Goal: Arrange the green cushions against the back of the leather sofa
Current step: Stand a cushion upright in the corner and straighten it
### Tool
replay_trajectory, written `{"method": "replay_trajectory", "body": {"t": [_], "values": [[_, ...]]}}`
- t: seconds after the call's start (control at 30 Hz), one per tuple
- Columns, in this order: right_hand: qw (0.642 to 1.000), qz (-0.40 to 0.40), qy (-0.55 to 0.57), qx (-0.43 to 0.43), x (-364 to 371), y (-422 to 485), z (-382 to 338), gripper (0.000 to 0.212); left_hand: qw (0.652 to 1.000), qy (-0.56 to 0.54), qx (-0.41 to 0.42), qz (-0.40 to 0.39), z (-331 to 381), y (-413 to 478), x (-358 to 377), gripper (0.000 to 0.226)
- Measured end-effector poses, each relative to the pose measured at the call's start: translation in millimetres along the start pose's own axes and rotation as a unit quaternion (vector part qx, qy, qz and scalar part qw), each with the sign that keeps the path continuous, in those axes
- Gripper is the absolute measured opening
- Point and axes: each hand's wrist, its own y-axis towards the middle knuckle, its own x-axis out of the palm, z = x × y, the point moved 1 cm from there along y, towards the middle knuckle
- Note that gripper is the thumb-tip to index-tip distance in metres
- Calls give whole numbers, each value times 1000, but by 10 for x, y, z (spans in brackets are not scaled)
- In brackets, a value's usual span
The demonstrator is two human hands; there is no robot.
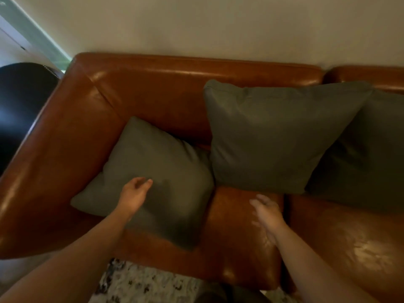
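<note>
A dull green, soft square cushion (153,178) lies flat and skewed on the sofa (153,88) seat by the left armrest. The left hand (134,194) hovers over it, fingers loosely open, holding nothing. A second cushion (273,136) and a third cushion (367,154) lean upright against the back. The right hand (267,212), open and blurred, hangs over bare seat just below the second.

Both bare forearms reached forward. The left hand (135,193) hung loosely curled, fingers half bent; the right hand (266,212) was spread open, blurred.
</note>
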Motion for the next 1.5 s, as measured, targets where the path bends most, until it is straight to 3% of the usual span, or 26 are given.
{"method": "replay_trajectory", "body": {"t": [0.37,0.5,0.67,1.0,1.17,1.37,1.5], "values": [[991,-113,-66,43,690,-216,445,34,988,127,-24,80,-484,-173,-594,52],[991,-109,-62,46,909,-280,499,41,976,199,-48,73,-607,-116,-912,56],[992,-94,-61,56,1256,-240,506,44,954,295,6,56,-571,243,-1171,67],[996,6,-24,82,2051,180,655,68,961,271,1,-51,-379,1267,-1391,78],[995,46,29,88,2173,319,613,76,976,188,14,-109,-237,1514,-1263,91],[993,42,65,84,2316,273,505,81,983,145,41,-102,-104,1545,-1265,104],[991,12,86,102,2398,182,388,83,982,148,107,-54,128,1393,-1350,73]]}}
